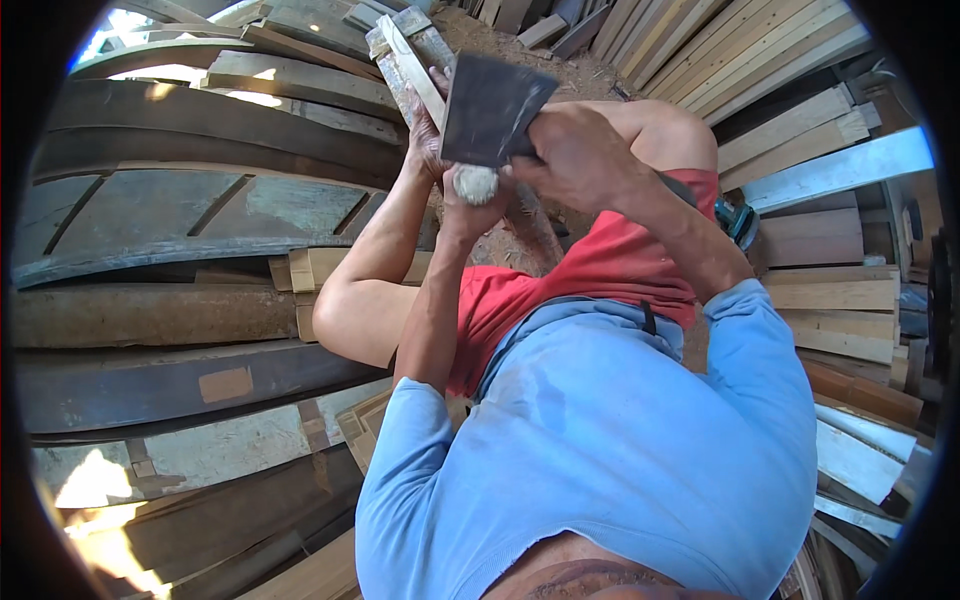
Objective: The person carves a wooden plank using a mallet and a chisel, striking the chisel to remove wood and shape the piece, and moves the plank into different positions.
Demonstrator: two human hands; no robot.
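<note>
A broad, dark, nearly rectangular blade [492, 112] sits tilted in my right hand [580, 160], its scuffed flat face visible ahead and left of that grip. My left hand [473, 218] encircles a pale, round-ended piece [475, 185], rough end toward me, its remaining length hidden.

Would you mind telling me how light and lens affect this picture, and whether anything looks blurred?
In the head view, sunlit patches at lower left are blown out; also there, the long boards at left bow with the fisheye, inside a black rim; and there, the dark-bladed tool in the right hand looks slightly soft, perhaps from motion.
</note>
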